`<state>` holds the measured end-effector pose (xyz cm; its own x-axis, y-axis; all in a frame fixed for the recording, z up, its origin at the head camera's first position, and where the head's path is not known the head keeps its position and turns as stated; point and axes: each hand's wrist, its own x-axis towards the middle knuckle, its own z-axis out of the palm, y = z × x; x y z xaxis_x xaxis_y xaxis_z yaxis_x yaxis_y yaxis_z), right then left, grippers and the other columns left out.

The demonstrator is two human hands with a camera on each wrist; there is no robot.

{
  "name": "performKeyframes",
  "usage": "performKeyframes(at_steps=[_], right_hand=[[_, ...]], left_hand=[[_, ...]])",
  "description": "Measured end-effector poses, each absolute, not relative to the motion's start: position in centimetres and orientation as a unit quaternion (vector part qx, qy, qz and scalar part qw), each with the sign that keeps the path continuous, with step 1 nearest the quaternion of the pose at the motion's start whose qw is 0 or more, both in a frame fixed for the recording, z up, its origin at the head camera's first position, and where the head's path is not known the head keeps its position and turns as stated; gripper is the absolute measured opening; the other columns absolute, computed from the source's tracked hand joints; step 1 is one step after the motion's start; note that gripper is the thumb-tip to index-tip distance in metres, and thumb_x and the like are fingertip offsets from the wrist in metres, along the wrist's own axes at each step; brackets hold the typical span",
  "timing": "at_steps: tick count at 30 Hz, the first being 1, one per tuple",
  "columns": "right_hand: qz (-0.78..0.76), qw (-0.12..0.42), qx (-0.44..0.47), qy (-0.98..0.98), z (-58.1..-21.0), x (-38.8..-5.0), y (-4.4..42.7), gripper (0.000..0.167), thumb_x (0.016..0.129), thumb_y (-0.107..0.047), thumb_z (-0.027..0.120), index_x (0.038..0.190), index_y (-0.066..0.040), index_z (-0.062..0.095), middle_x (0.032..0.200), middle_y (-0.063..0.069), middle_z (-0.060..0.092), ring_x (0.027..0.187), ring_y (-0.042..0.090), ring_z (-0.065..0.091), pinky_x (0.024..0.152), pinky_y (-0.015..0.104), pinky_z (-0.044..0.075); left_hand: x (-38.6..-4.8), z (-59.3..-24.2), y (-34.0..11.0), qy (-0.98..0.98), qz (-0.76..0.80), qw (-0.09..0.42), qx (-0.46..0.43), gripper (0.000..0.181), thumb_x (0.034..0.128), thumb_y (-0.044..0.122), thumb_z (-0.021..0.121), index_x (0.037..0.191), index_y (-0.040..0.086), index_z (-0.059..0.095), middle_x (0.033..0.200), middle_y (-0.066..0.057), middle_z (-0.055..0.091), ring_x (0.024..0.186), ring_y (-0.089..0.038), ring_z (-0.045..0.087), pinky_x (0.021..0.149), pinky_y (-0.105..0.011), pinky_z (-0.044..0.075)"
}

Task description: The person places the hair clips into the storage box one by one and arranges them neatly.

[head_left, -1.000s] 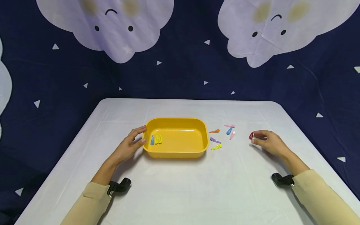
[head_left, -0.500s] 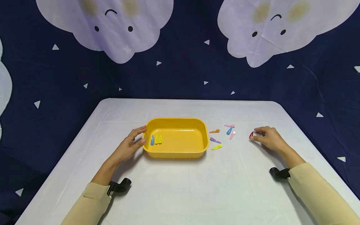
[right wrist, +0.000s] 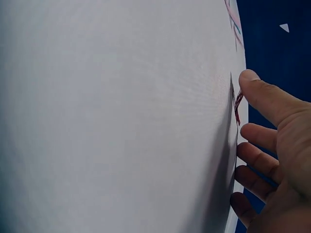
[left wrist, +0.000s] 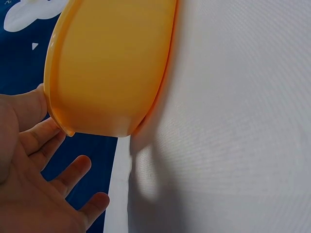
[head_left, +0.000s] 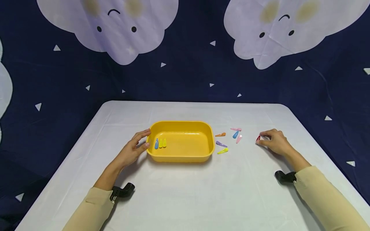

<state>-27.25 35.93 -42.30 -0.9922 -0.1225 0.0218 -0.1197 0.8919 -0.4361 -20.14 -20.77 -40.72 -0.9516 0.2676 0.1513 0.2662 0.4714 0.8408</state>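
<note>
In the head view, my left hand [head_left: 133, 150] holds the left end of a yellow plastic tray [head_left: 179, 159]. Thumb and fingers pinch the tray's rim in the left wrist view, with the other fingers spread. Inside the tray at its left, a blue hair clip [head_left: 156, 143] lies beside two yellow hair clips [head_left: 162, 143]. My right hand [head_left: 276, 142] is at the right of the table, thumb and index finger at a small red hair clip [head_left: 258, 138]. In the right wrist view, the red clip [right wrist: 238, 108] is tilted between thumb and index finger, low over the cloth.
Between the tray and my right hand lie several loose hair clips: an orange one [head_left: 220, 134], a purple one [head_left: 221, 144], a yellow one [head_left: 223, 150], a blue one [head_left: 235, 134] and two pink ones [head_left: 239, 139]. White cloth [head_left: 185, 195] covers the table.
My right hand has shifted slightly away from me, and its index finger has lifted a little from the red clip and come back toward it. The left hand and tray stay still.
</note>
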Motion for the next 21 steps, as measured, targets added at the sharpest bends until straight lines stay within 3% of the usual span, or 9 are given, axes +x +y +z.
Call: performKeyframes(at_steps=[21], right_hand=[[-0.216, -0.034, -0.073, 0.973, -42.76, -27.10, 36.07, 0.061, 0.081, -0.042, 0.071, 0.122, 0.002, 0.059, 0.121, 0.029, 0.051, 0.113, 0.044, 0.039, 0.086, 0.057, 0.029]], left_hand=[[-20.06, -40.73, -20.88, 0.856, 0.492, -0.001, 0.159, 0.047, 0.0967, 0.015, 0.052, 0.141, 0.004, 0.041, 0.153, -0.012, 0.031, 0.144, -0.035, 0.020, 0.111, -0.065, 0.015]])
